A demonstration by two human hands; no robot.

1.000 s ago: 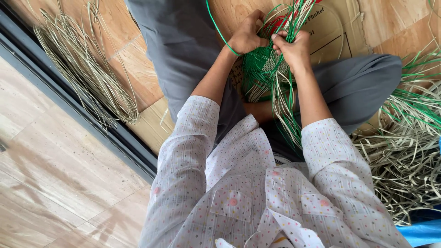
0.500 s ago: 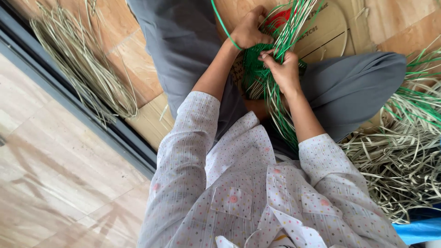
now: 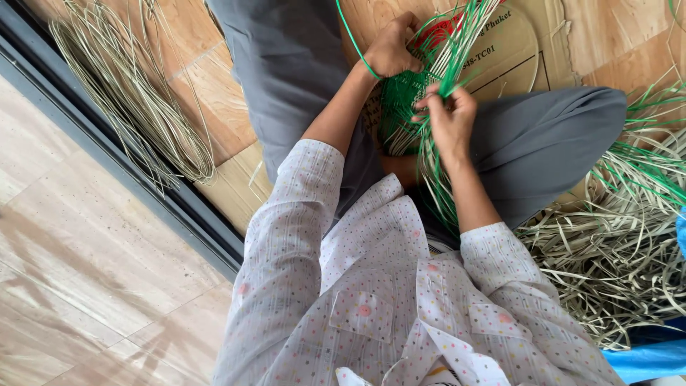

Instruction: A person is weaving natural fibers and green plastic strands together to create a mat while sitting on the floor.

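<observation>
A partly woven green piece [image 3: 407, 107] is held over the lap of a seated person, at about 12 o'clock in the head view, between the two knees in grey trousers [image 3: 300, 64]. The left hand [image 3: 391, 48] is closed into a fist at the upper left edge of the weave, and a single thin green strand [image 3: 348, 32] is seen running up and away from it toward 11 o'clock; it appears to be kept taut there so that the weave is steadied. The right hand [image 3: 451, 114] is closed in a pinch on a bunch of loose green strips [image 3: 457, 43], which fan upward toward 1 o'clock; they seem to be gathered aside so that the woven part is kept clear. More loose strips hang down from the weave past the right wrist toward 6 o'clock.

A round piece of cardboard [image 3: 511, 50] is laid on the wooden floor [image 3: 614, 28] beneath the work, at 1 o'clock. A pile of pale dried strips [image 3: 607, 264], mixed with some green ones, is spread at 4 o'clock, just beside the right knee, where it can be reached easily. A second bundle of pale strips [image 3: 128, 107] is laid at 10 o'clock, well apart from the hands, beside a dark door track [image 3: 121, 171]. A blue thing [image 3: 647, 361] is partly seen at 5 o'clock; what it is cannot be told.
</observation>
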